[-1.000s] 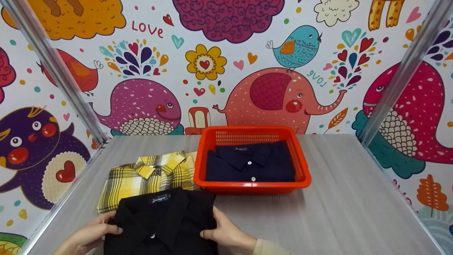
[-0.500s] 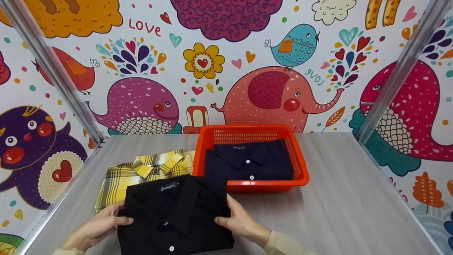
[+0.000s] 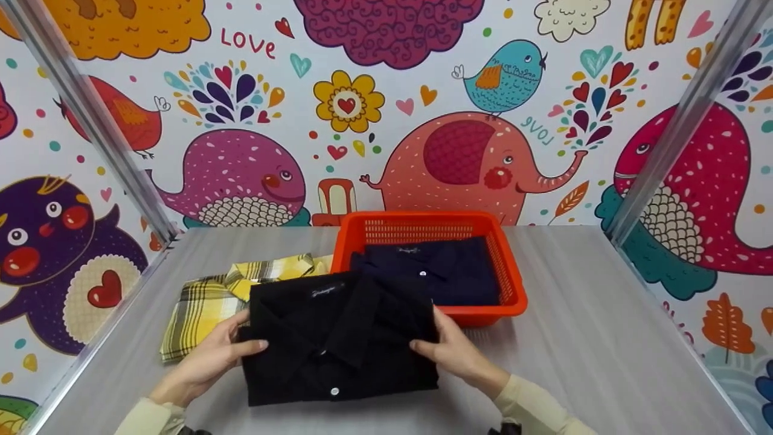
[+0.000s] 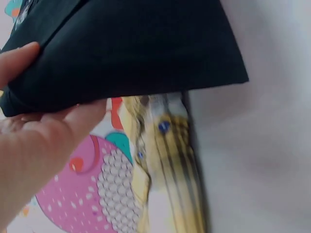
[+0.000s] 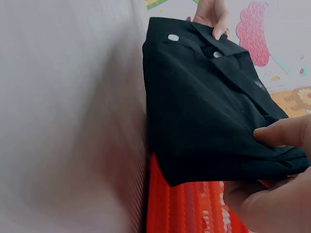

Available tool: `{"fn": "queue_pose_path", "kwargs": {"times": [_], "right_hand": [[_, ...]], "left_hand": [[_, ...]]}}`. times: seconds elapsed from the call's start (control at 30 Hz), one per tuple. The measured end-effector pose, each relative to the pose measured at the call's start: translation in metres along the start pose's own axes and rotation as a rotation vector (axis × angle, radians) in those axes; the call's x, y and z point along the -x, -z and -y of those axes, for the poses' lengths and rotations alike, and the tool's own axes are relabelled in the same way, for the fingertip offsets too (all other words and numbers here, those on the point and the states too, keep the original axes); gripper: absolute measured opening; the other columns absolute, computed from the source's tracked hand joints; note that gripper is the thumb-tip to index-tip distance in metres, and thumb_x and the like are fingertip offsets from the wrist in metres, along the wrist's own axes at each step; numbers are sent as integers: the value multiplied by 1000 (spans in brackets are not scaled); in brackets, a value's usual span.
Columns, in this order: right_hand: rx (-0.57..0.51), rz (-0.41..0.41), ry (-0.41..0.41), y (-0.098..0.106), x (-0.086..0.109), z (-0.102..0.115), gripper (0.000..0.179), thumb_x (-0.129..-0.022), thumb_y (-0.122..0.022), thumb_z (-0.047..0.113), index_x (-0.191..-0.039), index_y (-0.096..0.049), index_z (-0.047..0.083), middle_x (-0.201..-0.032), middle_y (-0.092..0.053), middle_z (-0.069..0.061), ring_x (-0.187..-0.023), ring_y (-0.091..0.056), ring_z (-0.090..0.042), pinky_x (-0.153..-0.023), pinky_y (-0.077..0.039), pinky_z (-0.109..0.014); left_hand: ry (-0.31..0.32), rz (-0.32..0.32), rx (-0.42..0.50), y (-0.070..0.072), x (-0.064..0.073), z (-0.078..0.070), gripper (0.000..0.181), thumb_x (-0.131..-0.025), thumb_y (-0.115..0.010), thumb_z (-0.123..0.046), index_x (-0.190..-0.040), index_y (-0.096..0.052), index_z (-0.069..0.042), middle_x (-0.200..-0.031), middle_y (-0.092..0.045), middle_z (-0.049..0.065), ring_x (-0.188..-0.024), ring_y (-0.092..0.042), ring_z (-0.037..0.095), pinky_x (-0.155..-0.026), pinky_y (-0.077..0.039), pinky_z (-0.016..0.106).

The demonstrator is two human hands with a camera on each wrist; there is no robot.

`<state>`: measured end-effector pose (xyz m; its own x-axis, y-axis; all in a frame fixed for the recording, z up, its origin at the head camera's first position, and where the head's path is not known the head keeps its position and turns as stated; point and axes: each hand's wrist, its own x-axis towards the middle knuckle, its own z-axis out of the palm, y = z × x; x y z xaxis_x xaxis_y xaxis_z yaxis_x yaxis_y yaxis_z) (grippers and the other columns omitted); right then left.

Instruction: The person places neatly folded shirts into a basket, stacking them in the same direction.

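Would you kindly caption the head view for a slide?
Left hand and right hand hold a folded black shirt near a yellow plaid shirt and a red basket containing a navy shirt.

The black shirt (image 3: pixel 338 344), left grip (image 3: pixel 208 359) and right grip (image 3: pixel 459 350) have shifted toward two o'clock; in the head view, the shirt now hides the eight-o'clock corner of the red basket (image 3: pixel 477 311).
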<state>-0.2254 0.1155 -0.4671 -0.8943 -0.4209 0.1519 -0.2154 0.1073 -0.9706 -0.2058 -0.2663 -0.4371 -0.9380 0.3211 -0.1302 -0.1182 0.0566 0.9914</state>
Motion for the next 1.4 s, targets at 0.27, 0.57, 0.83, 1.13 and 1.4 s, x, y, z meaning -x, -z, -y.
{"fn": "queue_pose_path", "kwargs": {"times": [0.27, 0.57, 0.83, 1.13, 1.4], "right_hand": [[62, -41, 38, 36, -1, 7, 68, -85, -64, -3, -147, -35, 3, -141, -46, -16, -125, -46, -28, -101, -38, -38], [213, -150, 43, 76, -12, 24, 62, -82, -66, -3, -139, -42, -4, -132, -53, -18, -118, -50, -28, -100, -38, -39], [163, -187, -30, 111, -29, 38, 69, -83, -60, -7, -146, -31, -4, -136, -47, -23, -117, -49, -32, -97, -40, -39], [243, -241, -98, 147, -48, 43, 66, -86, -58, -2, -145, -29, -7, -134, -46, -28, -119, -47, -37, -101, -38, -47], [287, -229, -183, 164, -53, 38, 68, -89, -58, 2, -146, -23, -9, -137, -41, -31, -124, -42, -40, -104, -34, -51]], "left_hand": [[-27, -43, 32, -25, -30, -11, 70, -89, -62, 1, -145, -21, 8, -129, -53, 23, -99, -64, 26, -83, -52, 42], [-118, -101, -73, -50, -73, -34, 57, -89, -63, 0, -139, -36, 6, -118, -60, 16, -90, -65, 21, -81, -53, 34], [-210, -112, -146, -68, -114, -61, 36, -87, -62, 3, -121, -49, 6, -116, -57, 14, -102, -56, 22, -85, -48, 33], [-252, -145, -189, -88, -160, -76, 24, -86, -61, 3, -107, -49, 1, -113, -52, 14, -108, -46, 27, -88, -41, 36], [-235, -173, -338, -101, -181, -77, 23, -83, -65, 4, -96, -47, -3, -105, -45, 12, -101, -40, 29, -84, -33, 38]]}}
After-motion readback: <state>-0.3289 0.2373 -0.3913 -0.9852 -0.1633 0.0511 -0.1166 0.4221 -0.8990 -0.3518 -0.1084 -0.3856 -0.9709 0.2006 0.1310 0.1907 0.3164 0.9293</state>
